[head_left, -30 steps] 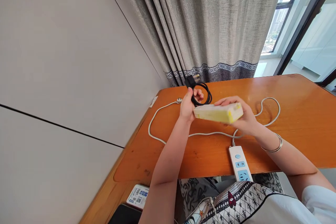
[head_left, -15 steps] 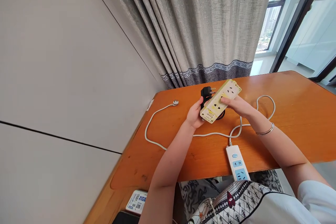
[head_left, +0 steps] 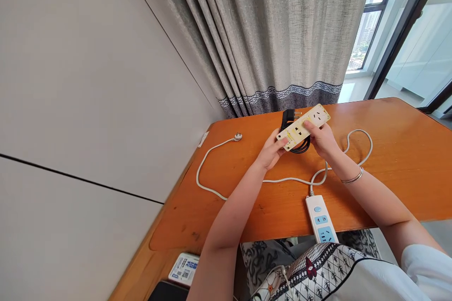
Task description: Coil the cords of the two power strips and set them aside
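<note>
Head view: the fingers of my left hand and right hand are clamped on the yellowed power strip, thumbs on its socket face, undersides hidden; it is held tilted above the table. As far as judged, lifting and gripping are done and its black cord is looped beneath, while the black plug is unplugged and the white cord lies uncoiled. Far edge and curtain limit reach beyond my fingers, white strip nearer my body; sideways room looks wider to the right.
</note>
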`<state>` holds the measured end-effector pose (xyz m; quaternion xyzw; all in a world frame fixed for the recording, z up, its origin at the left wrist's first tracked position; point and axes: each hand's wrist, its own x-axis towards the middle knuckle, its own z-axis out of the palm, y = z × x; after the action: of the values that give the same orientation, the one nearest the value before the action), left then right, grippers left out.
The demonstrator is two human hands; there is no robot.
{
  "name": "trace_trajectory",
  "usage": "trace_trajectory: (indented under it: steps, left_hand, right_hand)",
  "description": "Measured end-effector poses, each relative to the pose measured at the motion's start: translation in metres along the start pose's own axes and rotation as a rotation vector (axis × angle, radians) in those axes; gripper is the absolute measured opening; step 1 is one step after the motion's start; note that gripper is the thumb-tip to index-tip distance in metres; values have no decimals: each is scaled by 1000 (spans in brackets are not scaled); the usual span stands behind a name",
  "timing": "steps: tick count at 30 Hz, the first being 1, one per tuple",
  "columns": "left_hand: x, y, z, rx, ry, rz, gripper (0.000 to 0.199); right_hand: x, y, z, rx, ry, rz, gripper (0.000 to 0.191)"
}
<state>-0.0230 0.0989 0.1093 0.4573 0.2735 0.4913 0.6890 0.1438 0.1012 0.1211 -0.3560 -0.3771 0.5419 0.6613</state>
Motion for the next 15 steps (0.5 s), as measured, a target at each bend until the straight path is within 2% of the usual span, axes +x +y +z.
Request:
trace_trajectory:
  steps: [2, 5, 10, 13, 15]
  left_hand:
    - [0, -4, 2, 52, 10, 71, 63]
    - [2, -8, 3, 94, 89, 125, 62]
    - [7, -7, -1, 72, 137, 66, 51]
    - [9, -7, -3, 30, 152, 56, 49]
    - [10, -7, -4, -1, 191, 78, 48]
  right_hand:
    - [2, 1, -1, 25, -5, 26, 60]
    - [3, 0, -4, 41, -50, 100, 55]
    - [4, -5, -9, 13, -141, 220, 43]
    - [10, -5, -15, 6, -115, 213, 39]
    - [21, -6, -26, 12, -39, 190, 36]
